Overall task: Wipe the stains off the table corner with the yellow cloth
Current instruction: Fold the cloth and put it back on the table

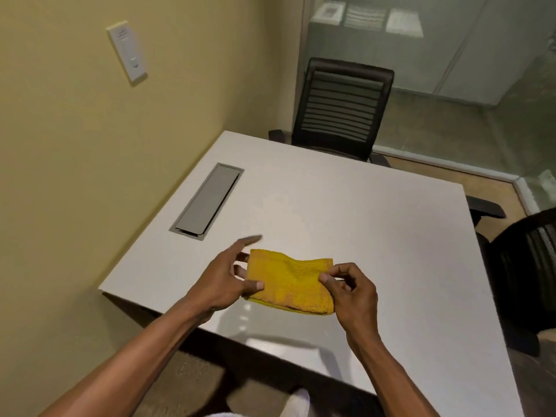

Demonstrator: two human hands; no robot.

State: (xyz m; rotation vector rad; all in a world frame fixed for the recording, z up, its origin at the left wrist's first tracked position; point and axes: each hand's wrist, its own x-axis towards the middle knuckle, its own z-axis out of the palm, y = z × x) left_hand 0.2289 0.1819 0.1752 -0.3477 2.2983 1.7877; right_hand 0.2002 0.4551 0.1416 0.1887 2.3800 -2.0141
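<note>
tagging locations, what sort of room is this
Probably a small office meeting room: a white table with a flush cable hatch, a black office chair at the far side, and a glass partition behind it.

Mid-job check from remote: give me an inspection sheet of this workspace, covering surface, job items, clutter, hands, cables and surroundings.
Surface: white table, no stains discernible from the head view.
Job items: folded yellow cloth, held at both ends just above the table near its front edge.
Clutter: nothing seen.
Hands: left hand thumb on the cloth's left end, fingers spread; right hand pinching the right end.
Cables: none seen; closed grey cable hatch set into the tabletop.
Surroundings: yellow wall with wall switch plate, black chair at the far side, another chair at right, glass partition behind.
</note>
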